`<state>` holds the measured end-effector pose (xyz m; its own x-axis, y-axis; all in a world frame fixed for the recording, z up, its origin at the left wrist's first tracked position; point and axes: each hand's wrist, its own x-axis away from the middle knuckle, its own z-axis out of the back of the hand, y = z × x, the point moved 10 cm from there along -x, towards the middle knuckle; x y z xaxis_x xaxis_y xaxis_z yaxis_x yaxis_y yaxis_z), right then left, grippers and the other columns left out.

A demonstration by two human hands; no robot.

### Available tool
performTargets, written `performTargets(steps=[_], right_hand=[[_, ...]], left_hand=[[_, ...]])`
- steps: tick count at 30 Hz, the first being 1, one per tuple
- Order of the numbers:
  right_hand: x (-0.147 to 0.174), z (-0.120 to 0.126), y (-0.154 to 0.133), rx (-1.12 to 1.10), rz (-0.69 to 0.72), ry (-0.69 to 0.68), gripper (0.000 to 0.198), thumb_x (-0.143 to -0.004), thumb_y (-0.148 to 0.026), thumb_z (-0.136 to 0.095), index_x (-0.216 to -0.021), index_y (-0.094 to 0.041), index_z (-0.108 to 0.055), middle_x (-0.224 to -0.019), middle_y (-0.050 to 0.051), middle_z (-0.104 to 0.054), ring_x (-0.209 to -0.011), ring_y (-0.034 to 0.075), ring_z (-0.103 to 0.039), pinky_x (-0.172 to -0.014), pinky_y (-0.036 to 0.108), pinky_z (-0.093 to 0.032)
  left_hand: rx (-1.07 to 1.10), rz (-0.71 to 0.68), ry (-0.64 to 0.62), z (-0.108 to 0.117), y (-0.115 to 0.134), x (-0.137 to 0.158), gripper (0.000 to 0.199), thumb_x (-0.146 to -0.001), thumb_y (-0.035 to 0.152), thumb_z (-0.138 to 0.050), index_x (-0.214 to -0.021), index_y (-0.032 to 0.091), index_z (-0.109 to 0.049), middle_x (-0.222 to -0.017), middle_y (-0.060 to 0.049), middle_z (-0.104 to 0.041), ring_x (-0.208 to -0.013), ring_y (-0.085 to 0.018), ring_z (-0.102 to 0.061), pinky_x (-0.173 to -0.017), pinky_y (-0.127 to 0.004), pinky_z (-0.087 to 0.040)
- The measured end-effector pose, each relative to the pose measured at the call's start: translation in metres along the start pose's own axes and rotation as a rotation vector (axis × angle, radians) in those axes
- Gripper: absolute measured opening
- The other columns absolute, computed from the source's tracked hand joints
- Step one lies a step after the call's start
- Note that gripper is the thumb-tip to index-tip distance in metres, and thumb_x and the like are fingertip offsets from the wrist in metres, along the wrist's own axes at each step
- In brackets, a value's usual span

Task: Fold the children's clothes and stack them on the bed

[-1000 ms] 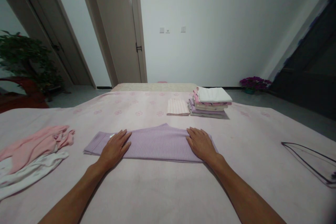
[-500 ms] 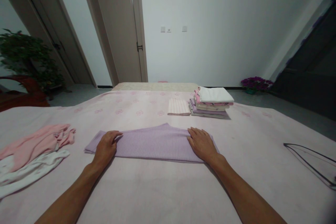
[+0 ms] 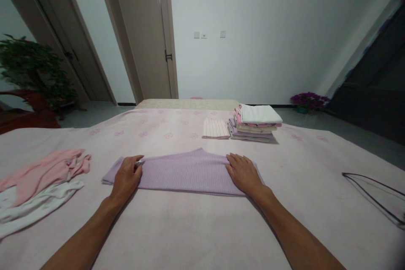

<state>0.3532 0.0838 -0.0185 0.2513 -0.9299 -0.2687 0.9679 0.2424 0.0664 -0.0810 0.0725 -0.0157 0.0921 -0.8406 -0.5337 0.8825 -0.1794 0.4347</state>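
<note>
On the floor, far left: leafy potted plant [image 3: 30, 61], with red-brown wooden furniture [image 3: 38, 116] in front of it, partly out of view.
Loose laundry: pink garment [image 3: 44, 173] and white garment [image 3: 46, 203] lay crumpled together on the pale pink cloth [image 3: 177, 232], pink on the far side, clear of both hands.
Left hand [image 3: 127, 176]: rested on the purple garment near its left end, fingers bent, thumb by forefinger. A white tag [image 3: 138, 163] showed between them; couldn't tell if it was gripped.
Door [image 3: 142, 33]: closed, grey-brown, back wall.
Purple garment [image 3: 185, 173]: ribbed, folded into a long strip, flat on the pink cloth between and under the hands, far edge peaked mid-length.
Striped piece [image 3: 215, 129]: folded flat, beyond the garment, just left of the stack.
Right hand [image 3: 243, 173]: open, palm down on the garment's right end, holding nothing.
Folded stack [image 3: 257, 117]: white on top; pink, cream, purple layers below.
Purple flowers [image 3: 308, 100]: in a green pot, floor.
Black wire frame [image 3: 386, 211]: on the cloth, cut off at right.
</note>
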Motion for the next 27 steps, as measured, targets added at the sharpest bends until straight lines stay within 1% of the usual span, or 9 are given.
performTargets(steps=[2,4,7,9,12,15,17,22,27], right_hand=[[-0.0001,0.0002,-0.0003,0.001,0.001,-0.001,0.043,-0.102,-0.034,-0.039,-0.138,-0.016,-0.056,-0.145,0.012,-0.056,-0.132,0.026,-0.051,-0.115,0.044,-0.030],[0.0000,0.0001,-0.0001,0.001,0.000,-0.003,0.043,-0.102,-0.034,-0.040,-0.138,-0.016,-0.056,-0.144,0.012,-0.057,-0.131,0.026,-0.052,-0.115,0.043,-0.030],[0.0002,0.0000,0.0003,0.000,0.000,0.000,0.043,-0.102,-0.034,-0.040,-0.138,-0.016,-0.056,-0.144,0.013,-0.057,-0.131,0.026,-0.052,-0.114,0.043,-0.030],[0.0005,-0.0001,0.0006,-0.002,-0.001,0.003,0.044,-0.102,-0.034,-0.040,-0.138,-0.016,-0.056,-0.145,0.013,-0.056,-0.132,0.026,-0.051,-0.115,0.043,-0.029],[0.0006,-0.0008,-0.0001,-0.001,0.004,-0.004,0.044,-0.102,-0.034,-0.038,-0.139,-0.015,-0.055,-0.145,0.013,-0.056,-0.133,0.026,-0.050,-0.115,0.044,-0.029],[0.0004,0.0000,-0.0008,-0.001,0.007,-0.005,0.045,-0.102,-0.034,-0.037,-0.139,-0.015,-0.055,-0.144,0.014,-0.057,-0.133,0.026,-0.050,-0.115,0.044,-0.030],[0.0002,0.0009,-0.0011,-0.005,0.008,-0.003,0.044,-0.102,-0.034,-0.037,-0.138,-0.015,-0.055,-0.144,0.014,-0.057,-0.133,0.026,-0.050,-0.114,0.045,-0.030],[0.0001,0.0017,-0.0013,-0.007,0.013,0.008,0.044,-0.102,-0.034,-0.038,-0.138,-0.015,-0.056,-0.144,0.014,-0.056,-0.133,0.026,-0.051,-0.114,0.045,-0.031],[-0.0002,-0.0019,0.0010,-0.009,0.006,-0.002,0.044,-0.102,-0.034,-0.039,-0.138,-0.016,-0.055,-0.145,0.014,-0.056,-0.133,0.026,-0.050,-0.114,0.044,-0.030]], left_hand=[[0.009,0.034,0.001,0.0015,-0.0012,0.0002,0.039,-0.086,0.031,-0.050,-0.121,0.017,-0.061,-0.105,-0.010,-0.064,-0.095,-0.025,-0.063,-0.089,-0.038,-0.050],[0.011,0.081,-0.011,0.0024,-0.0019,0.0003,0.041,-0.087,0.035,-0.050,-0.124,0.018,-0.059,-0.098,-0.007,-0.064,-0.088,-0.023,-0.064,-0.082,-0.035,-0.050],[-0.002,0.140,-0.040,0.0028,-0.0010,0.0005,0.041,-0.087,0.035,-0.049,-0.125,0.020,-0.057,-0.089,-0.003,-0.065,-0.078,-0.020,-0.063,-0.072,-0.030,-0.048],[-0.008,0.162,-0.054,0.0032,0.0005,0.0007,0.041,-0.087,0.035,-0.049,-0.125,0.021,-0.056,-0.088,-0.001,-0.065,-0.076,-0.019,-0.063,-0.070,-0.029,-0.046],[-0.017,0.185,-0.073,0.0036,0.0015,0.0011,0.037,-0.088,0.037,-0.049,-0.120,0.021,-0.058,-0.088,-0.002,-0.066,-0.077,-0.019,-0.064,-0.069,-0.029,-0.045],[-0.045,0.174,-0.112,0.0020,0.0032,0.0009,0.026,-0.089,0.040,-0.049,-0.100,0.021,-0.063,-0.090,-0.004,-0.068,-0.081,-0.021,-0.064,-0.072,-0.030,-0.045],[-0.069,0.163,-0.126,0.0018,0.0042,0.0004,0.024,-0.089,0.041,-0.048,-0.089,0.022,-0.062,-0.091,-0.005,-0.069,-0.084,-0.022,-0.064,-0.075,-0.031,-0.045],[-0.072,0.169,-0.111,0.0046,0.0049,-0.0005,0.022,-0.089,0.039,-0.047,-0.088,0.022,-0.060,-0.091,-0.005,-0.069,-0.084,-0.022,-0.064,-0.074,-0.032,-0.045],[-0.038,0.175,-0.072,0.0065,0.0028,-0.0004,0.020,-0.085,0.034,-0.047,-0.093,0.022,-0.061,-0.093,-0.005,-0.069,-0.085,-0.022,-0.065,-0.079,-0.032,-0.047]])
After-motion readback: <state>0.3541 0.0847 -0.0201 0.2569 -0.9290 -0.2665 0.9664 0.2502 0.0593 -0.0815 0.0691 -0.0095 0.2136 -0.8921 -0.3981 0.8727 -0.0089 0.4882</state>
